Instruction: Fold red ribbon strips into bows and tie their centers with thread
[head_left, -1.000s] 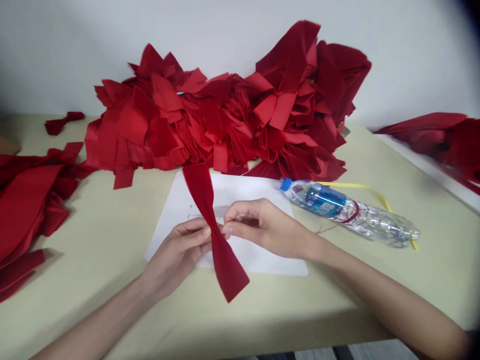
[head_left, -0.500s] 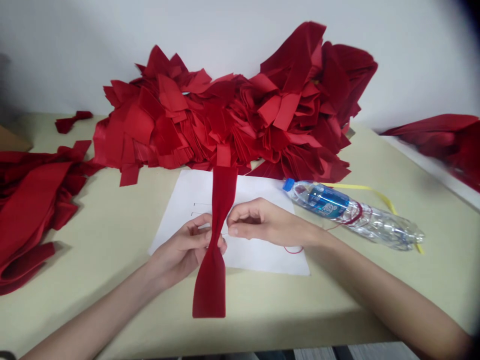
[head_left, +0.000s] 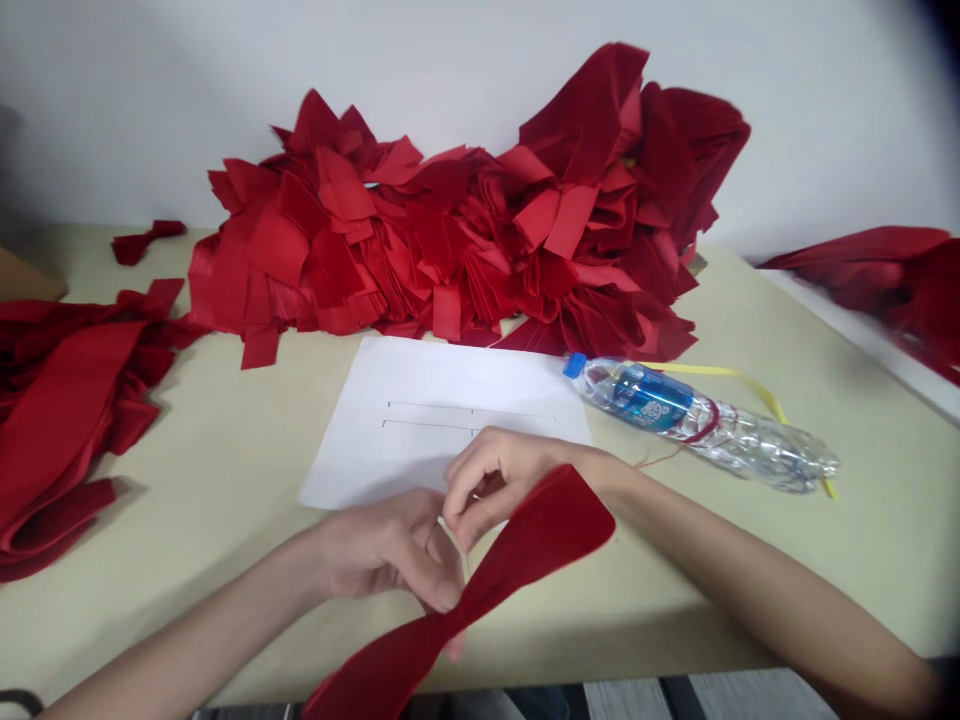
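Observation:
A long strip of red velvety fabric (head_left: 537,530) crosses in front of me on a diagonal, pinched narrow near its middle like a bow. My left hand (head_left: 394,553) is shut around that narrow waist, with its fingers curled over the gathered fabric. My right hand (head_left: 486,487) grips the strip just above the waist, with its fingertips bunched against the cloth. The strip's lower left end (head_left: 379,675) runs out of the picture at the bottom edge. Part of the waist is hidden behind my fingers.
A large heap of red fabric strips (head_left: 450,225) lies against the white wall. More red fabric lies at left (head_left: 60,400) and right (head_left: 881,280). A white paper sheet (head_left: 442,400) with drawn lines, a crushed plastic bottle (head_left: 679,420) and yellow ribbon (head_left: 720,372) lie on the beige table (head_left: 787,570).
The strip has swung from nearly upright to a diagonal, its upper end now to the right. Both hands have moved down off the paper towards the table's near edge.

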